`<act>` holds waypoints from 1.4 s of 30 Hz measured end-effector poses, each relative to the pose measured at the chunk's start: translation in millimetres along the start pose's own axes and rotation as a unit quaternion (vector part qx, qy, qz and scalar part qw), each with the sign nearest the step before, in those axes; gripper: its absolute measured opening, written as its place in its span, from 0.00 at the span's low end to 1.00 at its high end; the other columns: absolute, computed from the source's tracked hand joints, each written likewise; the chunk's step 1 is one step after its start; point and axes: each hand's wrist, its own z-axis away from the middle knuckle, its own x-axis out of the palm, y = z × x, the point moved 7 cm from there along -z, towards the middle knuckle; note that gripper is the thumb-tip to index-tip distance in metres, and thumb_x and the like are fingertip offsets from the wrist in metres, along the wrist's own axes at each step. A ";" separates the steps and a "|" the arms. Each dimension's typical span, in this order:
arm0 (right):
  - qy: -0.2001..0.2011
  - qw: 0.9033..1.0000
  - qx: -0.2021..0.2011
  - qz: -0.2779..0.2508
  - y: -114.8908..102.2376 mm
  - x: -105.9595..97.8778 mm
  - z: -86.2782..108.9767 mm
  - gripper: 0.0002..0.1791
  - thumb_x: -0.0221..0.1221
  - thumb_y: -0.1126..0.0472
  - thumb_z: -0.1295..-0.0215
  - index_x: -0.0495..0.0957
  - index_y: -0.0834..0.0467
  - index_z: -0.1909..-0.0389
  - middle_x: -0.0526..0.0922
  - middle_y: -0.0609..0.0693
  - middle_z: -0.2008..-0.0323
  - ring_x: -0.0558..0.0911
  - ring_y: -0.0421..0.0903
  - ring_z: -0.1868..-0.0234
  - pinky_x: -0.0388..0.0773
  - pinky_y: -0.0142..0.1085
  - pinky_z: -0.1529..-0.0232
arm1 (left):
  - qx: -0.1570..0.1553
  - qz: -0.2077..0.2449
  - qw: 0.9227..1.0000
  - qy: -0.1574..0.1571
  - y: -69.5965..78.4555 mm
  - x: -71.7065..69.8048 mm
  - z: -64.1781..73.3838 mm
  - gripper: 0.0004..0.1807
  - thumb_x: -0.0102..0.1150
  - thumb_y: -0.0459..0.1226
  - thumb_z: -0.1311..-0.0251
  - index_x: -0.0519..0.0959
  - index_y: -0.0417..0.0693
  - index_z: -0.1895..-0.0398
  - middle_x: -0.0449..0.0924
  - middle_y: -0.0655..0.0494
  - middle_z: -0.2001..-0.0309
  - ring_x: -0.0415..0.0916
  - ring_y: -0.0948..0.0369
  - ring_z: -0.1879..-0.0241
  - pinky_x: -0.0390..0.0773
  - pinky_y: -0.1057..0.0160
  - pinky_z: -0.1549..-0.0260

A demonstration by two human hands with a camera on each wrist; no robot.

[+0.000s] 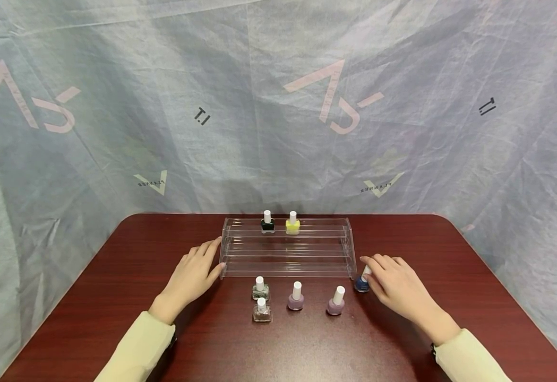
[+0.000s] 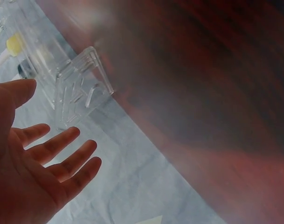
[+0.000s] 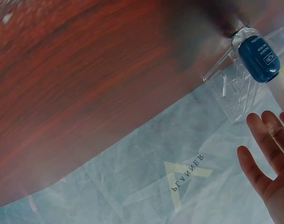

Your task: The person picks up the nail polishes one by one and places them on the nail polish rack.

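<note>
My left hand [image 1: 192,276] is at the left end of a clear tiered acrylic rack [image 1: 285,249], fingers extended, fingertips right at its side panel. In the left wrist view the palm and spread fingers [image 2: 62,144] show beside the rack's end. Near the rack's front right corner, my right hand [image 1: 397,284] pinches the white cap of a blue nail polish bottle [image 1: 361,285], which leans slightly. The right wrist view shows the blue bottle [image 3: 259,58] with its cap running towards the hand, other fingers loosely spread. A dark green bottle [image 1: 267,225] and a yellow bottle [image 1: 292,227] stand on the top tier.
In front of the rack stand two purple bottles [image 1: 296,302] [image 1: 335,306], a silvery glitter bottle [image 1: 260,291] and a brownish clear one [image 1: 261,313]. The dark red table [image 1: 307,350] ends at a grey cloth backdrop [image 1: 240,175].
</note>
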 end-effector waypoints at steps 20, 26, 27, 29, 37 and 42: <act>-0.008 1.000 -0.006 0.002 -1.2 6.6 1.0 0.12 0.57 0.61 0.49 0.77 0.60 0.62 0.76 0.48 0.70 0.76 0.45 0.70 0.70 0.40 0.69 | 0.005 0.011 1.000 -0.014 0.8 14.3 -4.1 0.32 0.49 0.43 0.38 0.55 0.45 0.31 0.70 0.44 0.42 0.70 0.45 0.47 0.70 0.42 0.53; -0.008 1.000 -0.001 -0.008 -1.6 5.3 -0.6 0.13 0.61 0.63 0.52 0.76 0.59 0.62 0.76 0.48 0.70 0.77 0.46 0.69 0.73 0.42 0.66 | 0.009 0.002 1.000 -0.014 2.2 15.3 -4.4 0.32 0.48 0.41 0.38 0.55 0.45 0.31 0.70 0.45 0.42 0.70 0.45 0.47 0.71 0.45 0.54; -0.008 1.000 0.000 -0.009 -1.5 5.1 -0.7 0.13 0.61 0.63 0.52 0.76 0.59 0.63 0.76 0.48 0.70 0.77 0.46 0.69 0.73 0.43 0.66 | 0.011 -0.001 1.000 -0.013 2.8 15.3 -4.5 0.32 0.48 0.41 0.38 0.56 0.45 0.31 0.70 0.45 0.42 0.70 0.45 0.47 0.71 0.45 0.54; -0.007 1.000 0.000 -0.011 -2.0 4.9 -1.2 0.13 0.61 0.64 0.52 0.76 0.59 0.63 0.76 0.47 0.70 0.76 0.45 0.69 0.73 0.42 0.67 | 0.012 -0.003 1.000 -0.012 3.6 14.9 -4.4 0.31 0.48 0.41 0.38 0.56 0.44 0.32 0.70 0.45 0.42 0.70 0.45 0.48 0.71 0.45 0.54; -0.015 1.000 0.002 -0.010 -3.0 4.1 -1.8 0.10 0.61 0.64 0.51 0.76 0.58 0.65 0.75 0.46 0.72 0.75 0.44 0.71 0.69 0.38 0.70 | 0.016 0.000 1.000 -0.007 5.0 16.6 -4.8 0.31 0.49 0.39 0.39 0.58 0.42 0.33 0.70 0.45 0.42 0.71 0.46 0.48 0.72 0.46 0.55; -0.020 1.000 0.004 -0.008 -3.4 2.2 -2.1 0.09 0.61 0.64 0.51 0.75 0.58 0.67 0.74 0.46 0.72 0.75 0.44 0.71 0.68 0.38 0.71 | 0.014 0.000 1.000 -0.008 4.5 17.4 -5.0 0.31 0.49 0.39 0.39 0.58 0.42 0.32 0.70 0.45 0.42 0.71 0.46 0.48 0.72 0.46 0.54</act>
